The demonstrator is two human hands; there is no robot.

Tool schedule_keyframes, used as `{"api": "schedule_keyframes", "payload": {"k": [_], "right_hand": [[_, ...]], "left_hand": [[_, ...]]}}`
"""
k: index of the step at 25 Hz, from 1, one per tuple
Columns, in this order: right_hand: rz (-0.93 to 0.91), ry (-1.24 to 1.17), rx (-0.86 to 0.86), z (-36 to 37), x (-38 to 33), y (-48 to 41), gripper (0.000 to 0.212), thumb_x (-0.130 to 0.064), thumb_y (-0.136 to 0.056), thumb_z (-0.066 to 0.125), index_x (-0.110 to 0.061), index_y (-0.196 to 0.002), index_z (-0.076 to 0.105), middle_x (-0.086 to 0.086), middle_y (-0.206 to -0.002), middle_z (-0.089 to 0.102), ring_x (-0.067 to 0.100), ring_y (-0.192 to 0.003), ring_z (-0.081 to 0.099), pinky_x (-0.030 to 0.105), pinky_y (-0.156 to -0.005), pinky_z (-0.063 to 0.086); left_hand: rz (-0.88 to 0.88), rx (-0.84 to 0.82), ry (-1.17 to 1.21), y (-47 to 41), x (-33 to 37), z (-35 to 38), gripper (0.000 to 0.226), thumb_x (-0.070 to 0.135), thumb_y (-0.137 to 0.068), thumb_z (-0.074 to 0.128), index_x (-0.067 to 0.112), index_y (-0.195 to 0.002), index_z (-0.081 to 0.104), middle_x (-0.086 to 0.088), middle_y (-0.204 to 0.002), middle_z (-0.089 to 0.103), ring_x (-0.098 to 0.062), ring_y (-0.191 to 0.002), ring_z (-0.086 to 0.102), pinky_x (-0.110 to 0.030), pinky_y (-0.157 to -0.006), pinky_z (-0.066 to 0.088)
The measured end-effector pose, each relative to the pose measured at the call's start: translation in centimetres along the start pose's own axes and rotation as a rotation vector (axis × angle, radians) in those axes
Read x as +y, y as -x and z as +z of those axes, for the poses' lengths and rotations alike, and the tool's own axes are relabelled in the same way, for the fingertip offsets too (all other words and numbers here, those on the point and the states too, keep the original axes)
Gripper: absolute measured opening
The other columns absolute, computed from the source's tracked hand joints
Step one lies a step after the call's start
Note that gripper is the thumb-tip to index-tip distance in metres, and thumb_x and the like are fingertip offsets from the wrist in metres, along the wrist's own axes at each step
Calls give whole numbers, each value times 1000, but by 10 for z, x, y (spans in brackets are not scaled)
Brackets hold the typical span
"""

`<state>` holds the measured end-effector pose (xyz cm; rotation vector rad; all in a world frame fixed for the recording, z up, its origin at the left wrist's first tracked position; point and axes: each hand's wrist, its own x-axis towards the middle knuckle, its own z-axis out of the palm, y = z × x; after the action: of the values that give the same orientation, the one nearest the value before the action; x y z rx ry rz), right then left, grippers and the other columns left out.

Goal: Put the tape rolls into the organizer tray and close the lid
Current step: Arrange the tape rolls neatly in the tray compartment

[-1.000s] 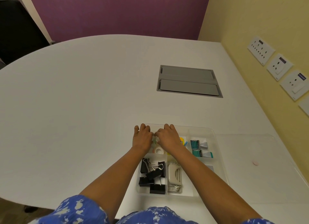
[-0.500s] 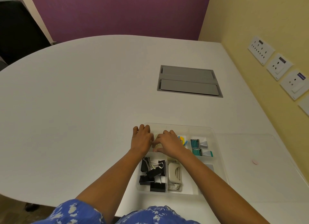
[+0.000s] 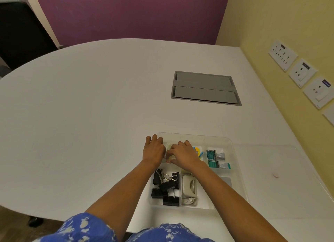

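Both hands, left hand point(image 3: 153, 151) and right hand point(image 3: 184, 156), curl over tape rolls point(image 3: 169, 148) in the organizer tray point(image 3: 233, 148) at lower centre, grip unclear; seemingly seating them; the lid point(image 3: 282, 169), lower right, needs closing next.

Both hands meet over the tray's point(image 3: 233, 148) far left compartment, the left hand point(image 3: 153, 149) and right hand point(image 3: 182, 156) touching. Binder clips point(image 3: 166, 185) lie just below them.

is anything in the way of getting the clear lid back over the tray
Yes: both hands, left hand and right hand, are down in the organizer tray at its far-left compartment. The clear lid lies flat on the table to the tray's right; nothing rests on it.
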<state>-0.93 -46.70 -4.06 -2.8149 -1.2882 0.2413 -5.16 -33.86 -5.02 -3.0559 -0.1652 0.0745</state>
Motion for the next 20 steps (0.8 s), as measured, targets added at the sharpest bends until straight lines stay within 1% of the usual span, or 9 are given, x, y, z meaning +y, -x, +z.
{"api": "schedule_keyframes", "payload": {"k": [5, 9, 12, 15, 20], "right_hand": [[12, -3, -11, 0, -1, 1, 24, -42, -88, 57, -29, -106, 67, 1, -115, 65, 24, -110, 52, 39, -94, 33], [46, -69, -21, -5, 0, 2, 26, -37, -90, 56, -31, -115, 62, 0, -118, 65, 23, -113, 52, 38, -96, 32], [112, -168, 81, -10, 3, 4, 29, -29, -92, 53, -30, -121, 57, -3, -118, 65, 23, -114, 52, 37, -96, 34], [205, -219, 184, -17, 4, 2, 30, -27, -93, 51, -29, -123, 56, -3, -121, 64, 22, -115, 51, 37, -96, 35], [301, -217, 194, -20, 5, 8, 31, -29, -94, 50, -26, -125, 56, -1, -126, 61, 23, -118, 49, 37, -97, 35]], "left_hand": [[-18, -8, -33, 1, 3, 6, 25, 29, -92, 60, 16, -111, 70, -4, -122, 55, -25, -122, 40, -38, -108, 27], [-6, 7, 41, 1, 0, 4, 25, 28, -91, 60, 21, -114, 68, -3, -122, 55, -24, -121, 41, -37, -104, 28], [-21, 54, 142, 2, -3, 1, 25, 26, -94, 55, 24, -117, 64, -1, -122, 57, -22, -119, 43, -36, -101, 27], [-27, 98, 215, 6, -2, 0, 27, 24, -97, 47, 24, -119, 62, 0, -124, 58, -21, -119, 46, -35, -100, 26], [-15, 137, 266, 17, -4, -4, 29, 18, -97, 43, 23, -121, 60, 0, -125, 60, -19, -118, 50, -34, -101, 24]]}}
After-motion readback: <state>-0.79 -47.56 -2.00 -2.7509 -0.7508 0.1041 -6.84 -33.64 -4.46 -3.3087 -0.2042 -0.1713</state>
